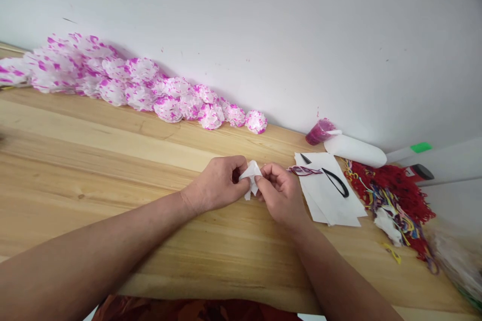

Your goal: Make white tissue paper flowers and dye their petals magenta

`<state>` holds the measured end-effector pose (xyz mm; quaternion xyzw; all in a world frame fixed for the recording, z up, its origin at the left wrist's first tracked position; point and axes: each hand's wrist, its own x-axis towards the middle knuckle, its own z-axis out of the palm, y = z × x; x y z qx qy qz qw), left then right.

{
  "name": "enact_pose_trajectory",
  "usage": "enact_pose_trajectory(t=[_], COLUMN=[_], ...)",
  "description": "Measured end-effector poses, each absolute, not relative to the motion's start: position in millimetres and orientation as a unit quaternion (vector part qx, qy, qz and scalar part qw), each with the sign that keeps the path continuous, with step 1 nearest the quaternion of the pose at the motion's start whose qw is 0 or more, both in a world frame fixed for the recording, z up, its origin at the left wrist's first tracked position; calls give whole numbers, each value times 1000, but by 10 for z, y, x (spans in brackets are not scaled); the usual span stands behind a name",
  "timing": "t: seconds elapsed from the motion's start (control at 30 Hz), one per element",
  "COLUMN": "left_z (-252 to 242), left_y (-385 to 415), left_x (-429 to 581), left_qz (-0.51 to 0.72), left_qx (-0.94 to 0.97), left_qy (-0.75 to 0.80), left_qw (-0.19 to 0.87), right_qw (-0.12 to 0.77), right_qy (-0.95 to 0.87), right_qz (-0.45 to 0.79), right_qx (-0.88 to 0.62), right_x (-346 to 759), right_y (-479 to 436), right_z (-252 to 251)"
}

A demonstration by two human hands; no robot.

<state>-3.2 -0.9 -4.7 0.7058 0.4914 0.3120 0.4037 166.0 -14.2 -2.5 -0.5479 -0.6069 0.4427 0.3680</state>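
Note:
Both my hands meet over the middle of the wooden table [94,160]. My left hand [218,183] and my right hand [280,193] are closed, and together they pinch a small folded piece of white tissue paper [251,174] between their fingertips. The paper is held just above the tabletop. A thin pink-and-white striped wire [303,170] sticks out to the right of my right hand, over a stack of white paper sheets [327,195].
A long row of white-and-pink paper flowers [143,90] lies along the wall at the back. Black scissors [331,179] rest on the white sheets. A pink cup [319,132], a white bottle [354,150] and a pile of red and coloured threads [395,195] lie at the right.

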Motion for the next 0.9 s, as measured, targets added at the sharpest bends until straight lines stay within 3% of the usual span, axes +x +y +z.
enact_pose_trajectory(t=[0.37, 0.9], left_z=[-72, -99], left_y=[36, 45], left_x=[-42, -22], left_qz=[367, 378], left_qx=[612, 597], left_qy=[483, 472], left_qw=[507, 527], right_qw=[340, 360], right_qy=[-678, -637], right_qz=[342, 400], right_qx=[-555, -552], right_x=[1671, 1661], right_y=[-162, -167], right_z=[-66, -56])
